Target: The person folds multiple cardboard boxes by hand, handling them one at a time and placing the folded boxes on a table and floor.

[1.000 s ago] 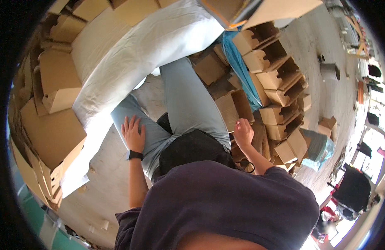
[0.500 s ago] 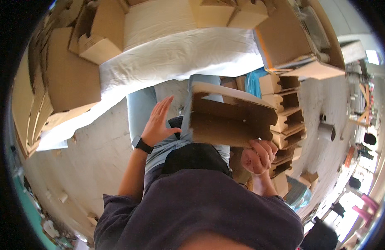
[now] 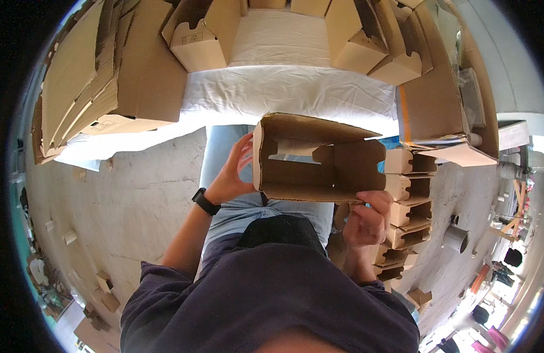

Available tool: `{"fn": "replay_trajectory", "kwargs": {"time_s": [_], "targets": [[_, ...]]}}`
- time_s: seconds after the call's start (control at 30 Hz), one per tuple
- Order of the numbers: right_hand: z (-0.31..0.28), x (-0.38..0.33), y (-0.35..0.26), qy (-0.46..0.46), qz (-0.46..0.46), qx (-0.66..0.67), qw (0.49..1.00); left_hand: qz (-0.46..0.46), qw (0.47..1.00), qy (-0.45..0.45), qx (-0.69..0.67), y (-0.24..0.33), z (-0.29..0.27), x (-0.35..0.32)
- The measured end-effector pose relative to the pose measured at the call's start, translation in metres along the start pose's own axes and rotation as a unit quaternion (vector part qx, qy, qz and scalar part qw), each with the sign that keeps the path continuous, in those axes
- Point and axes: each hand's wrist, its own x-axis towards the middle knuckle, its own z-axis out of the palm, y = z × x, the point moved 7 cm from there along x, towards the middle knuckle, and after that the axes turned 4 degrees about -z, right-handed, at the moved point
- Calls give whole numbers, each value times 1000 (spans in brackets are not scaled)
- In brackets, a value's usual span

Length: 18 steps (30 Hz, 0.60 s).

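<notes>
Open carton between both hands, stacked cartons right, sheet-covered table ahead.

Open cardboard box between left hand and right hand.

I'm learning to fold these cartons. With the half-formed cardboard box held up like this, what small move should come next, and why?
Probably push the loose inner flap flat into place. The cardboard box is held up open, the left hand bracing its left end and the right hand gripping its lower right edge, so it seems steady enough, and that flap hangs unfolded inside.
</notes>
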Motion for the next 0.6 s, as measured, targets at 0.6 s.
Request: {"fn": "replay_trajectory", "kwargs": {"time_s": [0.6], "targets": [[22,-46,114,120,449,308,830,56,957,34,-282,43,-16,-1]]}}
